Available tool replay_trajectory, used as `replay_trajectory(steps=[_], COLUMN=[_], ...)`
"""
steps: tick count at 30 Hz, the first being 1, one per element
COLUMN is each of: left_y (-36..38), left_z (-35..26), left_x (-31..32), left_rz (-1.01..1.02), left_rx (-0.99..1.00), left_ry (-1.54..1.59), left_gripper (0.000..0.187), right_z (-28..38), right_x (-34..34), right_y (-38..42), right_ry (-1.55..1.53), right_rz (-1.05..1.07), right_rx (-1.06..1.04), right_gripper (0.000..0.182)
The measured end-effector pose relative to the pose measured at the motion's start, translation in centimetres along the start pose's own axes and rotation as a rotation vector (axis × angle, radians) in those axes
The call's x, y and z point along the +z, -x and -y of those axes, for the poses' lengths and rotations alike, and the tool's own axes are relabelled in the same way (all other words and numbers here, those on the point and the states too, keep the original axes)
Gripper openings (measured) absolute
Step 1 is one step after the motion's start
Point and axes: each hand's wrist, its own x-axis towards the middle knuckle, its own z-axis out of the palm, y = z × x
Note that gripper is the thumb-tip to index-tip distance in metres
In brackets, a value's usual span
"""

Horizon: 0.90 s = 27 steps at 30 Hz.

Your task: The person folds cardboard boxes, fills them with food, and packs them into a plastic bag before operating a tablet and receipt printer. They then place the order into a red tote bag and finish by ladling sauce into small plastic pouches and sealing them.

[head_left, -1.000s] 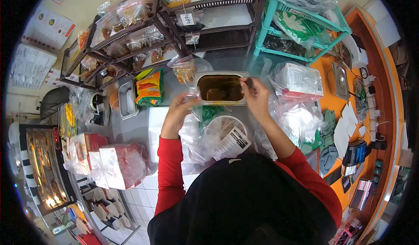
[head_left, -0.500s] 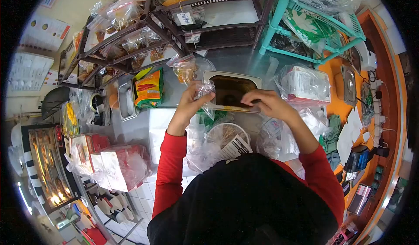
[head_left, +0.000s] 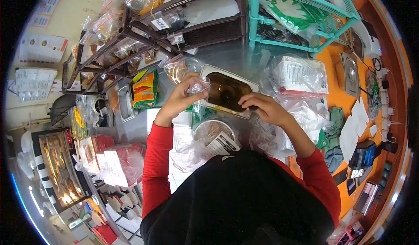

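A rectangular metal container [head_left: 254, 88] with dark brown liquid stands tilted in view on the grey counter. At its left end my left hand [head_left: 183, 97] holds a small clear plastic bag [head_left: 200, 86], fingers wrapped round it. My right hand [head_left: 265, 108] is at the container's right front edge, fingers pinched on a small dark object that looks like a handle end; the rest of it is hidden. Just in front of the container is a round white tub [head_left: 214, 129] with a printed label [head_left: 221, 144].
Brown racks [head_left: 209, 33] with filled bags and a teal rack [head_left: 279, 42] stand behind. An orange-green packet [head_left: 145, 90] and a small metal tray [head_left: 126, 103] are left. Right are a plastic-wrapped box [head_left: 303, 75], clear bags [head_left: 307, 118] and a metal lid [head_left: 350, 75].
The view has shifted and turned slightly. The container now appears more slanted, and my right hand is lower, at its front right edge. My left hand still holds the bag.
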Motion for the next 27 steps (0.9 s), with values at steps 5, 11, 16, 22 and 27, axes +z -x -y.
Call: replay_trajectory(steps=[5,11,16,22,27], left_y=[-0.9,-1.1,-1.3,0.1,0.3], left_z=[-0.3,-1.2,-1.3,-3.1,-3.2], left_x=[0.6,0.7,1.5,4.5,6.1], left_rz=[0.079,0.116,0.099,0.049,0.006], left_rx=[0.040,0.009,0.074,0.052,-0.052], left_ry=[-0.065,-0.083,-0.143,-0.107,-0.010], left_gripper=[0.026,0.024,0.024,0.027,0.025], right_z=[0.5,-0.4,-1.8,-2.6,-3.2], right_x=[1.6,-0.8,1.0,4.6,5.4], right_y=[-1.7,1.3,2.9,4.8,5.2], right_ry=[0.210,0.254,0.053,-0.361,-0.674], right_rz=[-0.028,0.061,-0.292,-0.766,-1.053], right_rx=[-0.181,-0.084,0.022,0.226,0.456], right_gripper=[0.036,0.025,0.013,0.016,0.023])
